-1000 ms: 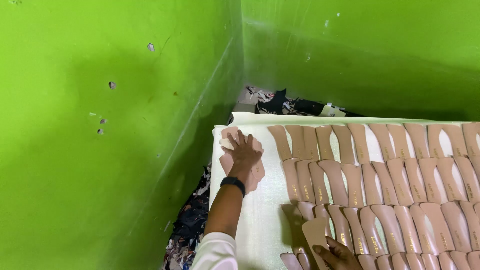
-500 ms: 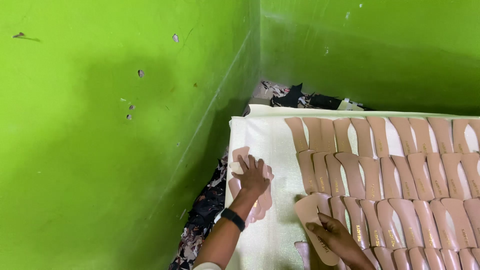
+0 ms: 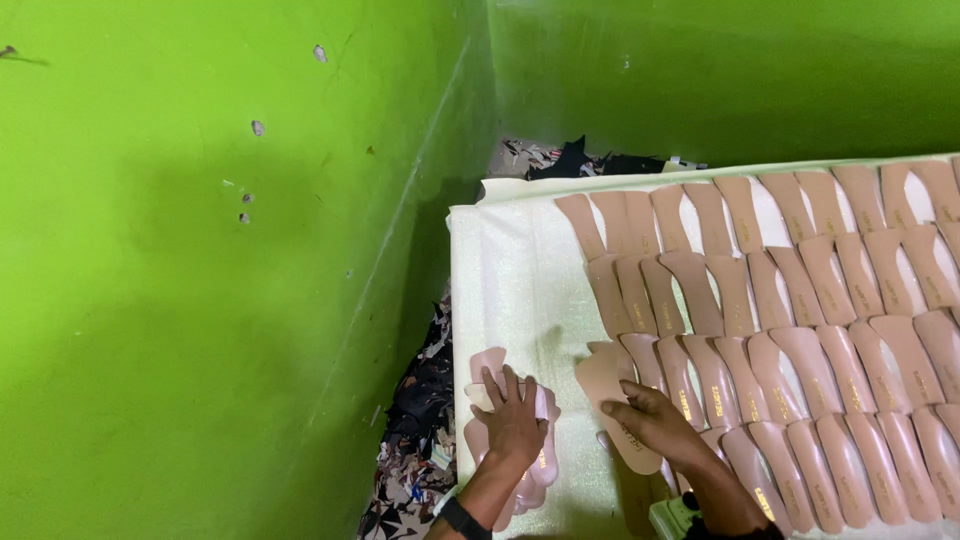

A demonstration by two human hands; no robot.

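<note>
A white foam-covered table (image 3: 520, 280) carries rows of beige-pink shoe insoles (image 3: 800, 300), overlapping and laid side by side. My left hand (image 3: 512, 425) lies flat, fingers spread, on a small stack of pink insoles (image 3: 540, 465) near the table's left edge. My right hand (image 3: 655, 425) presses a single beige insole (image 3: 612, 385) down at the left end of the third row, next to the laid ones. A dark band circles my left wrist (image 3: 462, 518).
Bright green walls (image 3: 200, 300) close in on the left and at the back. Dark scraps (image 3: 420, 440) of cut material fill the gap between wall and table, and more scraps (image 3: 580, 160) lie behind the table's far edge. A green object (image 3: 672, 515) sits by my right forearm.
My left hand and its insole stack slid toward me along the table's left edge. My right hand brought one insole up and set it at the row's left end.
</note>
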